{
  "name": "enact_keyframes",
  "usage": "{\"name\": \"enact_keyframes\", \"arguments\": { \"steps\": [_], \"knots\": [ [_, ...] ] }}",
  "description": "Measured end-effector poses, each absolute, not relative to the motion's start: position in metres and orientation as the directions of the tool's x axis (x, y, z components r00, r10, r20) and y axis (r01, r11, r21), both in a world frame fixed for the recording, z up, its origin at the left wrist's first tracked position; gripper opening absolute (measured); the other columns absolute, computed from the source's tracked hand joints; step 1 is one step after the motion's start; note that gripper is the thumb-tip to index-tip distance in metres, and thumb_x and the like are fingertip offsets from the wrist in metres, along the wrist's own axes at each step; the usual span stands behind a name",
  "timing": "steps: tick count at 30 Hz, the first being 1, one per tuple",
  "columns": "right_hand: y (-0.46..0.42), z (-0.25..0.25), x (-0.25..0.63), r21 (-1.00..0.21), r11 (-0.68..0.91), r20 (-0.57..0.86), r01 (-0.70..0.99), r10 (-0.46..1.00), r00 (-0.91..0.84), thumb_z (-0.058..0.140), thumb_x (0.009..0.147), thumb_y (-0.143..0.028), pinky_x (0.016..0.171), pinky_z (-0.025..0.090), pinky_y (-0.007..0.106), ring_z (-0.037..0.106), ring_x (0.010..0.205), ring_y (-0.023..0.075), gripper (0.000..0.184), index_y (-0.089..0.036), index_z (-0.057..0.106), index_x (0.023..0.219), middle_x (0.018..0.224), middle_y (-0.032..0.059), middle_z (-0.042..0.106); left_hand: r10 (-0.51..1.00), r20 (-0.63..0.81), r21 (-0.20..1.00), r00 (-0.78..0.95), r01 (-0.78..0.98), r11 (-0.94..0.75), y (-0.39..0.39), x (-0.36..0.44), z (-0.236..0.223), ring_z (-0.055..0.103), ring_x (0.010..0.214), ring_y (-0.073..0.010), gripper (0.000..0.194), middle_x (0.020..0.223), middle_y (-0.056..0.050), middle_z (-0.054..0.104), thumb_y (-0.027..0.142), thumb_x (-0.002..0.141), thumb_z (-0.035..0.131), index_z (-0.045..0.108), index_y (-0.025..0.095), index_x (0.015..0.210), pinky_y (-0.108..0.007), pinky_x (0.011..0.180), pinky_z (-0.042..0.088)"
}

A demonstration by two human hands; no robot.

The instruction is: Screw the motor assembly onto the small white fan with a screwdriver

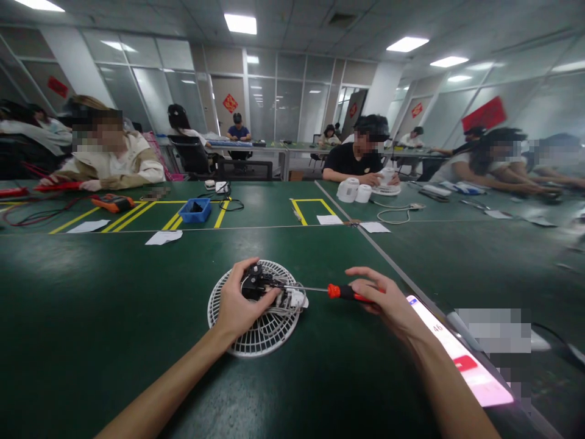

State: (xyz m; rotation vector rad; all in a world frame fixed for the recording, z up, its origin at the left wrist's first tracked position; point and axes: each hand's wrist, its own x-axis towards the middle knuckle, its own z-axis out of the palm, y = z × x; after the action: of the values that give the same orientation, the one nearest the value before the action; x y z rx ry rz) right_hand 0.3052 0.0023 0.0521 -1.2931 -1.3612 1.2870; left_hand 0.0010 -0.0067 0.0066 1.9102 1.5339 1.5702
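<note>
A round white fan grille point(261, 346) lies on the green table, with a black motor unit point(253, 284) and a bundle of white wires point(281, 311) on top. My left hand point(238, 305) is closed around the black motor unit, thumb on its near side. My right hand point(381, 299) grips the red-and-black handle of a screwdriver point(340, 292), with the index finger stretched out. The shaft points left and reaches the mechanism beside my left thumb. I cannot see exactly where its tip sits.
A lit phone point(461, 360) lies near my right forearm. Farther off are a blue tray point(195, 210), paper slips point(163, 238) and an orange-and-black meter point(113, 203). Across the table, a person in black point(354, 160) handles white parts. Other people sit at both sides.
</note>
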Motion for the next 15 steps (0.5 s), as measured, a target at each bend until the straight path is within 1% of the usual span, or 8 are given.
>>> {"name": "enact_keyframes", "arguments": {
  "steps": [2,3,5,8,9,10,12,15],
  "knots": [
    [0.0013,0.0532,0.307,-0.994,-0.049,-0.062,0.095,0.988,-0.14,0.088,0.064,-0.043,0.047,0.035,0.02,0.054,0.058,0.01,0.05,-0.023,0.067,0.105,0.088,0.0019,0.069,0.81,0.575,0.711,-0.112,0.558,-0.428,-0.0069,0.0007,0.0068,0.064,0.108,-0.024,0.059,0.12,-0.007,0.064,0.043,0.075,0.079,0.056,0.023,0.126,-0.045,0.101,0.053],
    [0.0005,0.054,0.3071,-0.995,-0.048,-0.061,0.085,0.986,-0.153,0.089,0.063,-0.042,0.049,0.038,0.021,0.056,0.061,0.0111,0.051,-0.023,0.068,0.105,0.093,0.0028,0.07,0.811,0.575,0.709,-0.107,0.56,-0.429,-0.0068,0.0006,0.0067,0.063,0.108,-0.0241,0.058,0.12,-0.007,0.064,0.043,0.076,0.078,0.056,0.023,0.126,-0.046,0.101,0.053],
    [-0.001,0.0554,0.3058,-0.995,-0.066,-0.079,0.078,0.981,-0.176,0.087,0.066,-0.048,0.049,0.039,0.022,0.056,0.06,0.012,0.05,-0.022,0.068,0.105,0.088,0.003,0.069,0.808,0.58,0.704,-0.103,0.563,-0.433,-0.0067,0.0004,0.0064,0.063,0.109,-0.0243,0.056,0.121,-0.007,0.063,0.043,0.078,0.076,0.056,0.023,0.126,-0.046,0.101,0.052],
    [-0.0014,0.0556,0.3024,-0.981,-0.17,-0.185,0.097,0.966,-0.183,0.065,0.083,-0.065,0.041,0.034,0.023,0.05,0.047,0.0119,0.052,-0.021,0.064,0.111,0.072,0.0037,0.069,0.799,0.591,0.701,-0.11,0.561,-0.441,-0.0068,0.0004,0.0063,0.063,0.109,-0.0241,0.054,0.12,-0.007,0.063,0.042,0.08,0.074,0.056,0.023,0.126,-0.046,0.101,0.052],
    [-0.0011,0.0554,0.3017,-0.973,-0.205,-0.222,0.107,0.958,-0.183,0.06,0.085,-0.068,0.039,0.032,0.022,0.048,0.043,0.0117,0.054,-0.021,0.062,0.113,0.068,0.0038,0.069,0.799,0.592,0.701,-0.11,0.56,-0.442,-0.0069,0.0005,0.0064,0.063,0.109,-0.0238,0.054,0.12,-0.007,0.063,0.041,0.079,0.074,0.056,0.023,0.126,-0.045,0.101,0.052],
    [-0.0008,0.0553,0.3012,-0.967,-0.229,-0.247,0.116,0.951,-0.184,0.058,0.086,-0.068,0.038,0.031,0.021,0.047,0.041,0.0113,0.054,-0.021,0.06,0.113,0.065,0.0036,0.069,0.798,0.593,0.699,-0.109,0.562,-0.443,-0.007,0.0006,0.0065,0.063,0.109,-0.0235,0.054,0.12,-0.007,0.063,0.041,0.079,0.075,0.056,0.023,0.126,-0.045,0.101,0.052],
    [-0.0003,0.0556,0.3012,-0.967,-0.225,-0.245,0.122,0.952,-0.185,0.065,0.083,-0.064,0.037,0.03,0.019,0.046,0.04,0.0101,0.05,-0.021,0.059,0.108,0.062,0.0021,0.068,0.799,0.593,0.695,-0.103,0.565,-0.443,-0.007,0.0009,0.0065,0.063,0.108,-0.0231,0.054,0.12,-0.007,0.063,0.041,0.078,0.075,0.056,0.023,0.126,-0.043,0.101,0.053],
    [-0.0013,0.0567,0.3021,-0.981,-0.166,-0.183,0.102,0.964,-0.191,0.074,0.078,-0.056,0.039,0.032,0.018,0.048,0.043,0.0091,0.044,-0.022,0.055,0.098,0.065,0.0009,0.068,0.796,0.597,0.691,-0.102,0.569,-0.446,-0.0067,0.0014,0.0061,0.063,0.108,-0.023,0.055,0.119,-0.006,0.064,0.041,0.078,0.076,0.056,0.023,0.125,-0.043,0.1,0.053]
  ]
}}
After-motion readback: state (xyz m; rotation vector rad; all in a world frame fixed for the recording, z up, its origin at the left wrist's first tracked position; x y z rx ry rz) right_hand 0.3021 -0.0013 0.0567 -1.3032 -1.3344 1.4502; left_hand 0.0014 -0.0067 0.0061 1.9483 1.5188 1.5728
